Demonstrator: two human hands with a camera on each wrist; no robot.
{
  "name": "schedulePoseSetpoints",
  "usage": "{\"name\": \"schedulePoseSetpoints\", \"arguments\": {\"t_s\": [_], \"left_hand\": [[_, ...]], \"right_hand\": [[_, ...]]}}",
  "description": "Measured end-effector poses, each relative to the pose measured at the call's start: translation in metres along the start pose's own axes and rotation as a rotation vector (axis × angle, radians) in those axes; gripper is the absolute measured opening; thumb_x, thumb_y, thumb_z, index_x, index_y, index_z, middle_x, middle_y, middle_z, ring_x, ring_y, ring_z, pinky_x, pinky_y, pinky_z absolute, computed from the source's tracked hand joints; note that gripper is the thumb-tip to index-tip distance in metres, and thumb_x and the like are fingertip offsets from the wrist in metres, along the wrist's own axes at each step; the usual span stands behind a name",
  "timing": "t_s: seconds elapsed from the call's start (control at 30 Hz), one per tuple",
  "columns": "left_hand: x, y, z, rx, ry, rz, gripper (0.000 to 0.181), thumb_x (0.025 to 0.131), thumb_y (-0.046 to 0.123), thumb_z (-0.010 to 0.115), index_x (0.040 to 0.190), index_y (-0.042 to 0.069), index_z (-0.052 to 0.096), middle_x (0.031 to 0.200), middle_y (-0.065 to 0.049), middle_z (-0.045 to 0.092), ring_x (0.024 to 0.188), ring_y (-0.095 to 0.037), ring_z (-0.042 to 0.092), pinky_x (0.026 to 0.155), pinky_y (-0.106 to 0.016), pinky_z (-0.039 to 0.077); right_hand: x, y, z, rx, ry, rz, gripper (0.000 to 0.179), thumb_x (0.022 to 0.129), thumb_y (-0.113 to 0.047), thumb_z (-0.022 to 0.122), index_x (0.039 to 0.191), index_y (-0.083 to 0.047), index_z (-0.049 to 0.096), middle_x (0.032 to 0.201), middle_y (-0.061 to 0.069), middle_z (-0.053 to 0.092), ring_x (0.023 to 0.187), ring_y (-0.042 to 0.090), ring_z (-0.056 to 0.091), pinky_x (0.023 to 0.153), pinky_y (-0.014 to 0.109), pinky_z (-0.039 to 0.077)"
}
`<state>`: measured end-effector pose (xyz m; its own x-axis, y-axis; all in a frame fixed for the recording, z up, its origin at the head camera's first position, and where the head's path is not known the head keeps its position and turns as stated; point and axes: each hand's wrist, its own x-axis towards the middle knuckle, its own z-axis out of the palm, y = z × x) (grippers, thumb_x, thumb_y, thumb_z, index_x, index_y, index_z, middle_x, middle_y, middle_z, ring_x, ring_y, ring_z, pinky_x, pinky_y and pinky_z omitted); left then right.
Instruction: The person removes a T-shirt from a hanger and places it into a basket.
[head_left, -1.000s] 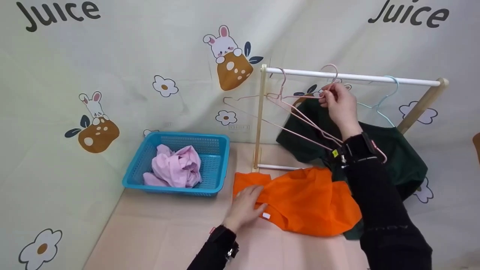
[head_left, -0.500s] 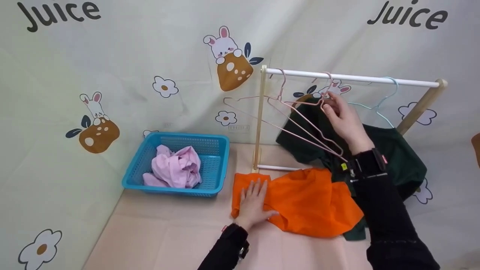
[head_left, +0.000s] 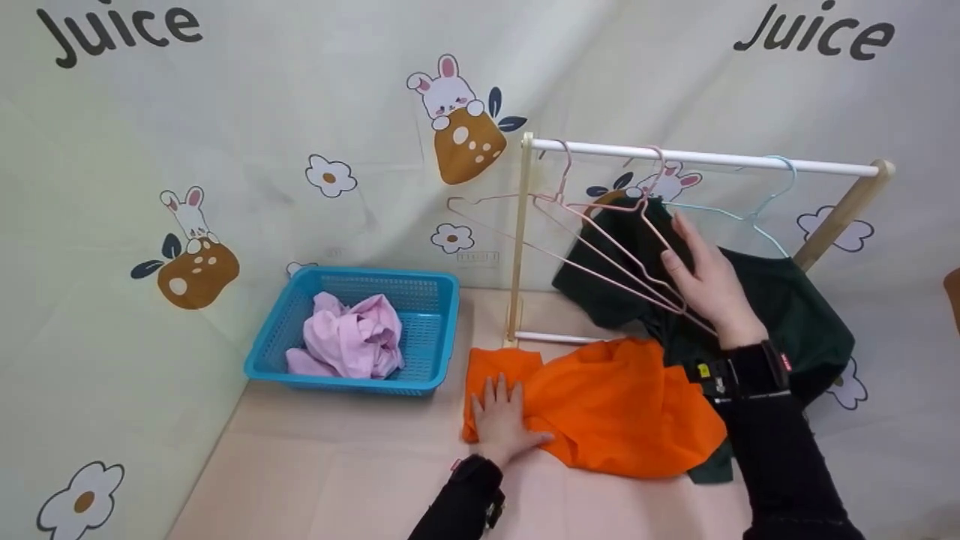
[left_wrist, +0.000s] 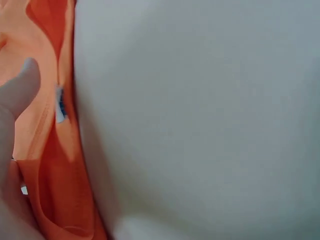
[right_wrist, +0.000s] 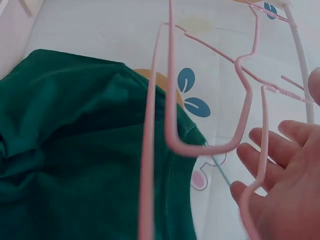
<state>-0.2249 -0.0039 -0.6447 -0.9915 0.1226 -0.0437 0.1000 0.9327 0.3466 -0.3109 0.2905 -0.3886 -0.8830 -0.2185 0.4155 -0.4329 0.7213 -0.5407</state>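
My left hand (head_left: pixel 502 420) lies with fingers spread flat on the left part of an orange garment (head_left: pixel 615 420), spread on the table. In the left wrist view a small label (left_wrist: pixel 60 105) shows at the garment's edge, beside my thumb. My right hand (head_left: pixel 709 281) is open beside a pink hanger (head_left: pixel 643 208), whose hook is over the white rod (head_left: pixel 735 159). A second pink hanger (head_left: pixel 559 199) hangs to its left. Behind my right hand a dark green shirt (head_left: pixel 795 300) hangs on a light blue hanger (head_left: pixel 757 214). The right wrist view shows the pink hanger's wire (right_wrist: pixel 264 135) crossing before my fingers.
At the left stands a blue plastic basket (head_left: pixel 431 330) with a crumpled pink cloth (head_left: pixel 352 334) in it. The rack has wooden posts (head_left: pixel 519 247) and a low white bar (head_left: pixel 559 337). A printed wall sheet (head_left: pixel 247 112) rises behind the table (head_left: pixel 322 450).
My right hand has hooked the pink hanger onto the rod, let it go and moved down and to the right. My left hand has flattened onto the orange garment.
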Motion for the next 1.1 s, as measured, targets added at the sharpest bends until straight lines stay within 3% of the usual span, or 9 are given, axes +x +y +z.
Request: {"name": "schedulePoseSetpoints", "arguments": {"t_s": [0.23,0.33,0.47,0.53,0.63,0.73,0.9,1.0,1.1], "left_hand": [[-0.003,-0.004,0.005,0.022,0.072,-0.006,0.071,0.076,0.061,0.076,0.127,0.015,0.059,0.151,-0.021,0.039,0.137,-0.043,0.034,0.106,-0.065,0.03],[-0.001,-0.007,0.004,0.09,0.111,0.007,0.053,0.08,0.052,0.077,0.116,0.015,0.065,0.137,-0.018,0.052,0.125,-0.038,0.047,0.1,-0.059,0.041],[0.005,-0.011,-0.005,0.143,0.113,0.024,0.032,0.085,0.035,0.078,0.107,0.014,0.068,0.107,-0.009,0.064,0.098,-0.028,0.058,0.085,-0.048,0.051],[0.007,-0.012,-0.012,0.086,0.114,0.021,0.025,0.086,0.026,0.078,0.105,0.014,0.066,0.094,-0.006,0.066,0.085,-0.025,0.061,0.076,-0.043,0.054],[0.01,-0.013,-0.026,-0.077,0.137,-0.001,0.021,0.088,0.016,0.074,0.106,0.012,0.064,0.084,-0.005,0.067,0.075,-0.024,0.064,0.071,-0.041,0.056],[0.014,-0.014,-0.042,-0.314,0.169,-0.037,0.024,0.088,0.007,0.069,0.112,0.008,0.064,0.093,-0.009,0.069,0.083,-0.026,0.067,0.077,-0.041,0.056],[0.023,-0.016,-0.073,-0.628,0.223,-0.079,0.015,0.087,-0.004,0.061,0.099,0.005,0.059,0.088,-0.008,0.06,0.081,-0.027,0.056,0.076,-0.039,0.051],[0.029,-0.018,-0.097,-0.665,0.281,-0.069,0.014,0.086,-0.005,0.059,0.091,0.007,0.054,0.08,-0.006,0.051,0.074,-0.025,0.048,0.067,-0.037,0.045],[0.034,-0.022,-0.123,-0.683,0.384,-0.03,0.013,0.086,-0.005,0.059,0.089,0.006,0.053,0.078,-0.008,0.051,0.072,-0.026,0.047,0.064,-0.037,0.044]], "right_hand": [[-0.022,0.009,0.0,0.011,0.05,-0.032,0.063,0.103,-0.027,0.054,0.157,-0.01,0.026,0.154,0.021,0.037,0.138,0.043,0.034,0.112,0.061,0.023],[-0.03,0.011,0.0,-0.005,0.074,-0.059,0.063,0.102,-0.025,0.056,0.156,-0.008,0.029,0.152,0.022,0.038,0.136,0.045,0.035,0.111,0.062,0.025],[-0.039,0.012,-0.002,-0.026,0.09,-0.073,0.063,0.1,-0.023,0.059,0.156,-0.009,0.031,0.154,0.021,0.037,0.136,0.045,0.034,0.112,0.062,0.023],[-0.044,0.012,-0.004,-0.028,0.098,-0.074,0.063,0.1,-0.022,0.059,0.155,-0.009,0.032,0.154,0.021,0.036,0.136,0.045,0.034,0.113,0.061,0.021],[-0.051,0.013,-0.008,-0.021,0.111,-0.063,0.062,0.1,-0.021,0.059,0.155,-0.009,0.032,0.155,0.02,0.035,0.137,0.044,0.033,0.114,0.06,0.02],[-0.058,0.013,-0.011,-0.022,0.116,-0.035,0.063,0.101,-0.022,0.058,0.156,-0.009,0.03,0.155,0.021,0.035,0.137,0.045,0.032,0.114,0.061,0.018],[-0.065,0.016,-0.017,-0.029,0.15,-0.037,0.065,0.099,-0.02,0.06,0.156,-0.012,0.03,0.153,0.022,0.037,0.136,0.045,0.034,0.114,0.061,0.019],[-0.068,0.017,-0.022,-0.017,0.18,-0.052,0.065,0.099,-0.019,0.06,0.156,-0.015,0.031,0.154,0.02,0.037,0.136,0.045,0.035,0.113,0.061,0.02],[-0.071,0.018,-0.027,-0.001,0.202,-0.055,0.064,0.099,-0.02,0.06,0.157,-0.017,0.031,0.154,0.019,0.038,0.136,0.044,0.036,0.112,0.063,0.022]]}}
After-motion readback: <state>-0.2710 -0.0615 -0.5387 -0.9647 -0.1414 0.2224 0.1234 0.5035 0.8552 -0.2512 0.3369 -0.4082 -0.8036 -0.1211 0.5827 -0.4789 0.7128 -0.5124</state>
